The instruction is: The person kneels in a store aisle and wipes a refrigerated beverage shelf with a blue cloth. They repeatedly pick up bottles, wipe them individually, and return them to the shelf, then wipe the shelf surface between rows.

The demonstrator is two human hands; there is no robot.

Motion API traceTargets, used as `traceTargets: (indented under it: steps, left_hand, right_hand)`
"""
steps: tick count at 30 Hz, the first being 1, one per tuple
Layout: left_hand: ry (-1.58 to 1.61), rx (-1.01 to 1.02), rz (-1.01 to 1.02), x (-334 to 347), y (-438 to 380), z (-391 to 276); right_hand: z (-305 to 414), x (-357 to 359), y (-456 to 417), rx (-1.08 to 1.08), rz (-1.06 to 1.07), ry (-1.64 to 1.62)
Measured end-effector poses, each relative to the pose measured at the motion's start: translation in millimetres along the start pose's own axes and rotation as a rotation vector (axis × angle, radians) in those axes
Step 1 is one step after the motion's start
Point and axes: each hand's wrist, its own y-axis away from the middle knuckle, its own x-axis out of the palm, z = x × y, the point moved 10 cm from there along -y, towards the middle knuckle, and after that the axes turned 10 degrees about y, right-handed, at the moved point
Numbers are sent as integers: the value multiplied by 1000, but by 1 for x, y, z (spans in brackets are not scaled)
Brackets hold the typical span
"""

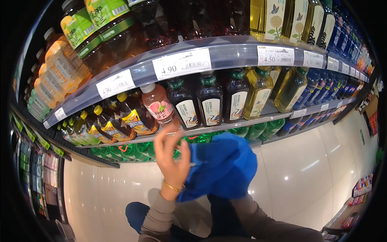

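Note:
My left hand [172, 154], a gold-coloured bracelet [173, 186] at its wrist, is raised in front of the shelf with fingers apart and slightly blurred. Just beyond its fingertips a bottle of pink drink [158, 104] leans on the shelf. A blue cloth [223, 166] spreads beside the hand and covers my right hand, of which only the sleeved forearm shows; its grip is hidden. Behind the cloth stand dark tea bottles with green caps [210, 103] and a bottle of yellow tea [258, 95].
Price tags line the shelf edge [232, 54] above. Yellow-capped bottles [136, 115] stand at left, blue-labelled bottles at right. Green bottles [272, 128] fill the lowest shelf. Another rack [39, 181] is at far left, and the tiled floor [293, 181] lies below.

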Motion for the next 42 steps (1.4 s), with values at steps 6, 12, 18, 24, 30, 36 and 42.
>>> traceTargets:
  steps: [6,12,18,24,30,36,42]
  left_hand:
    - [117,-210,-7,18,-70,33]
    - [164,-395,5,47,-101,62]
    - [-206,-76,-161,37,-111,48]
    - [140,-226,-164,25,-78,32]
    - [135,52,-140,8,-44,5]
    - [457,113,27,-34,-37,-69]
    - [978,-684,114,0,-3,-7]
  right_hand:
    - [1,-6,-2,-39,97,135]
    - [9,-20,-3,-37,170,218]
    - [13,-25,13,-19,246,308]
    - [7,-20,25,8,317,402]
    - [6,-7,22,-39,309,422]
    - [33,-15,14,-79,253,427]
    - [37,8,28,-93,370,549]
